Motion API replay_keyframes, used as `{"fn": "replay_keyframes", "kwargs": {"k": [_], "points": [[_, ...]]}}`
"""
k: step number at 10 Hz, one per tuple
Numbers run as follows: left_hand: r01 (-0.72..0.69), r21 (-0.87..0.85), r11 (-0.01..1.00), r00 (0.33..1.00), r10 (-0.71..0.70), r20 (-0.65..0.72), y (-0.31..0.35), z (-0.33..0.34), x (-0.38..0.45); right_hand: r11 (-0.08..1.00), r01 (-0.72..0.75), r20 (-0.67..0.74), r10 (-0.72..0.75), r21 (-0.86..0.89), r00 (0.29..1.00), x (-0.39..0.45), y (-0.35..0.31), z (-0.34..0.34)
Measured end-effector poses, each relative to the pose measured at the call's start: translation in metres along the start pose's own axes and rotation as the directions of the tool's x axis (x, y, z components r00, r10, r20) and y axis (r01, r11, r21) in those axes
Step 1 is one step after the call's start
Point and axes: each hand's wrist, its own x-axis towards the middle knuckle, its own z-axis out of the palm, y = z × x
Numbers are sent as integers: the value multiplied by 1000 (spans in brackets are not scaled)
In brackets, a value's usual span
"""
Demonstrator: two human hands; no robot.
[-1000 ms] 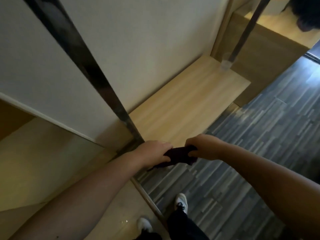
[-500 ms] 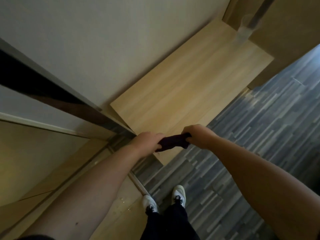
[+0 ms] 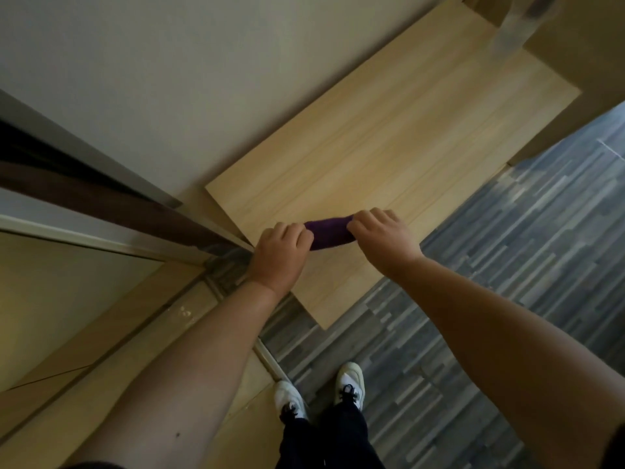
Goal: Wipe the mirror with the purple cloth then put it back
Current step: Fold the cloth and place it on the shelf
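Note:
The purple cloth [image 3: 331,233] is bunched into a short roll, stretched between both hands just over the near part of a light wooden shelf [image 3: 389,157]. My left hand [image 3: 280,252] grips its left end and my right hand [image 3: 382,238] grips its right end. Whether the cloth touches the wood is hard to tell. The mirror [image 3: 67,299] fills the lower left, with a silver frame edge [image 3: 84,235] along its top.
A pale wall [image 3: 203,79] rises behind the shelf. A blurred clear object [image 3: 514,32] stands at the shelf's far right end. Grey plank flooring [image 3: 507,282] lies to the right. My white shoes [image 3: 321,390] stand below by the mirror's bottom edge.
Both hands have carried the cloth forward, from in front of the shelf's edge to over its near part. The view has tilted further down, and the mirror frame has slid left.

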Motion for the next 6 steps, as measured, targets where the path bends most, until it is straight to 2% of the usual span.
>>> {"fn": "replay_keyframes", "kwargs": {"k": [1,2,3,4,5,6], "points": [[40,16,999,970,-43,240,16,26,-36,986,164,243,-149,-42,959,-26,-10,30],[120,26,992,856,-117,504,32,42,-70,989,117,421,-68,-93,905,-54,-18,47],[84,108,991,787,-133,603,40,42,-79,984,75,515,20,-162,857,-70,-26,54],[74,136,988,749,-145,647,41,33,-73,985,19,536,75,-169,841,-68,-35,53],[91,83,992,703,-123,701,38,9,-69,986,-15,581,109,-164,806,-64,-45,35],[215,-79,974,698,-97,709,39,-36,-77,994,-109,636,101,-28,765,-58,-60,-4]]}}
